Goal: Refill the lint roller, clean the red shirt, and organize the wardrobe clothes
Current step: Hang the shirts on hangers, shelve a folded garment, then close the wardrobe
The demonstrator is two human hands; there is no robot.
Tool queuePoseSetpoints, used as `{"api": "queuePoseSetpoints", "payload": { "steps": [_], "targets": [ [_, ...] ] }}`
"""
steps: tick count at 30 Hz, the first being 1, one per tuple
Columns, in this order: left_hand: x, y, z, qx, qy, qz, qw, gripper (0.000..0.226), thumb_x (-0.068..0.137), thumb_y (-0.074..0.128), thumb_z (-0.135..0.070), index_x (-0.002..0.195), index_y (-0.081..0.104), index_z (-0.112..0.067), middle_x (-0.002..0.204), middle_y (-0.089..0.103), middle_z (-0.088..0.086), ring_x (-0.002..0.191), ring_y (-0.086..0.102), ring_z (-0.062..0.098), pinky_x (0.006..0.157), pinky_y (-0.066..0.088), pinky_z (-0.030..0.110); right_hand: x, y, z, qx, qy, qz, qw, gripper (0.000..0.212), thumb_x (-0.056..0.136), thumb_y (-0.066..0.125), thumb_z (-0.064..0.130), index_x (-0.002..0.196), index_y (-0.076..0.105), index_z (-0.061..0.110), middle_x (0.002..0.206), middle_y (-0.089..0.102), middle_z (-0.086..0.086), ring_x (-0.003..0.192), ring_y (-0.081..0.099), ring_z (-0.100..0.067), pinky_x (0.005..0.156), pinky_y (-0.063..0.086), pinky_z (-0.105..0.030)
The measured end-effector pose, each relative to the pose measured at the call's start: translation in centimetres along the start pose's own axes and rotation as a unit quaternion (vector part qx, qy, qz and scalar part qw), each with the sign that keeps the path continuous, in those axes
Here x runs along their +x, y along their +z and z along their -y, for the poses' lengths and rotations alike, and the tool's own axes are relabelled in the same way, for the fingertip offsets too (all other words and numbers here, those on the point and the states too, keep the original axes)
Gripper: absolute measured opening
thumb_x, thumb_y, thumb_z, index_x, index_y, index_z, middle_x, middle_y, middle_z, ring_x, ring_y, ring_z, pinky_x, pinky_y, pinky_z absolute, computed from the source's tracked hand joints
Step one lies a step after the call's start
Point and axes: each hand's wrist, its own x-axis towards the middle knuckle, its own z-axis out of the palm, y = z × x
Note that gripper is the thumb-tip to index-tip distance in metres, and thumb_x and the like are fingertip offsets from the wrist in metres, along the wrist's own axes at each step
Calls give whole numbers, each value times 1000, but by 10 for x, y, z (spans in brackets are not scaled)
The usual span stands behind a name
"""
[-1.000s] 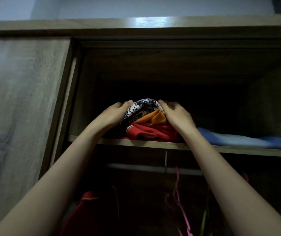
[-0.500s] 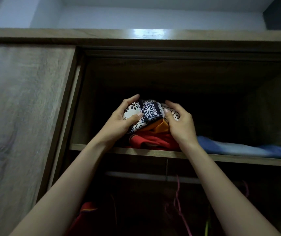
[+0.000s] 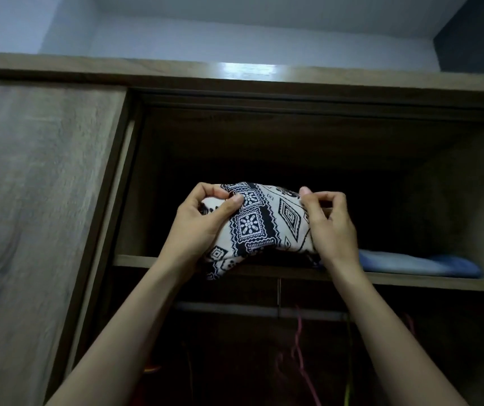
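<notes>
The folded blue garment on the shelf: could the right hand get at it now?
Probably, once freed: the right hand pinches the black-and-white patterned cloth beside the blue garment, with nothing visible between them.

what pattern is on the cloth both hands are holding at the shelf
Black-and-white geometric print on the patterned cloth: diamonds, squares and flower motifs, clearest in the head view.

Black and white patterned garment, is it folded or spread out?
Folded, loosely: the patterned garment is a compact bundle gripped between the left hand and right hand, one corner drooping past the shelf edge.
</notes>
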Motion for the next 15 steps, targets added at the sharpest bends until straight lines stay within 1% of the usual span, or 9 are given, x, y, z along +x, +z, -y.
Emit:
{"api": "queuePoseSetpoints", "payload": {
  "steps": [1,3,4,5,7,9,12,13,15],
  "targets": [
    [-2,-1,-1,8,-3,5,1000,27,82,73,-22,100,54,-14,85,73,6,67,72,17,51,55,25,2,0,-1,-23,14,36,999,49,84,50,64,113,50,25,107,62,0,94,61,-14,77,49,-27],
    [-5,-1,-3,44,-2,21,999,35,82,73,-18,112,54,-18,95,72,4,69,73,16,53,56,24,0,3,-2,-26,31,104,994,51,81,52,67,118,47,31,112,63,3,102,61,-16,87,49,-33],
    [-6,-2,-3,62,0,32,998,44,83,72,-15,121,52,-24,101,69,0,74,73,13,57,57,23,-3,5,-2,-7,29,129,991,53,81,55,64,124,44,34,114,62,6,104,62,-12,90,49,-31],
    [-6,-3,-4,71,0,48,996,55,83,71,-13,129,47,-30,105,65,-6,80,73,9,61,57,21,-8,7,-1,18,17,146,989,59,82,57,59,133,39,36,115,62,9,101,62,-6,89,49,-25],
    [-8,-4,-5,75,-6,78,994,73,85,69,-10,142,35,-40,111,61,-13,89,71,6,69,57,19,-16,11,1,63,-16,163,984,66,88,59,44,144,26,38,110,59,18,89,62,11,73,47,-7],
    [-10,-5,-6,92,1,97,991,81,86,68,-9,145,28,-46,120,57,-15,100,68,6,79,57,21,-22,12,1,93,-47,166,981,68,92,58,31,147,19,38,106,54,26,83,58,23,64,44,-1],
    [-15,-5,-9,132,49,113,983,79,87,67,-10,144,29,-50,133,48,-24,120,56,3,100,50,31,-28,11,5,128,-80,167,974,68,93,58,22,148,22,37,112,50,30,93,55,24,68,45,-2],
    [-16,-3,-10,133,63,118,982,78,87,66,-10,143,31,-51,135,46,-26,122,54,1,103,48,33,-30,9,6,137,-92,166,972,66,92,58,23,147,24,37,117,50,29,98,55,21,71,46,-4],
    [-18,2,-12,119,87,128,981,76,87,67,-11,141,33,-53,140,45,-24,126,51,1,105,46,37,-30,2,10,158,-108,161,968,64,88,59,28,145,30,37,127,51,24,108,56,12,79,49,-10]
  ]
}}
